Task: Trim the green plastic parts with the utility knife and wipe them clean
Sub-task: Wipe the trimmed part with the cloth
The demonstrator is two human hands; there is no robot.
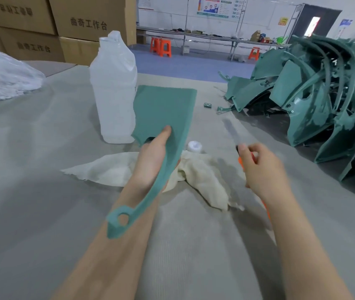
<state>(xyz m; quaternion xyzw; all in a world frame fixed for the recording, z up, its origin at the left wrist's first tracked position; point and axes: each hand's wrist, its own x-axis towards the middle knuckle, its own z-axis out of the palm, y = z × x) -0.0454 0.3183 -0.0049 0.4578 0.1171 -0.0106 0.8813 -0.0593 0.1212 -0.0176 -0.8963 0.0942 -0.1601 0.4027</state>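
Observation:
My left hand [153, 158] grips a green plastic part [165, 112] by its lower edge, thumb on its face. The part is a flat panel with a long curved arm ending in a ring [122, 219] over my forearm. My right hand [261, 169] holds an orange utility knife [234, 132], its blurred blade pointing up and away to the right of the part, apart from it. A cream cloth [202, 176] lies crumpled on the grey table [42, 191] under both hands.
A translucent plastic bottle [113, 89] stands just left of the part, its white cap [194, 146] lying by the cloth. A heap of green parts [315, 98] fills the right side. Small green offcuts [208, 105] lie near it. Clear plastic bags [1, 79] and cardboard boxes [29, 29] sit at the far left.

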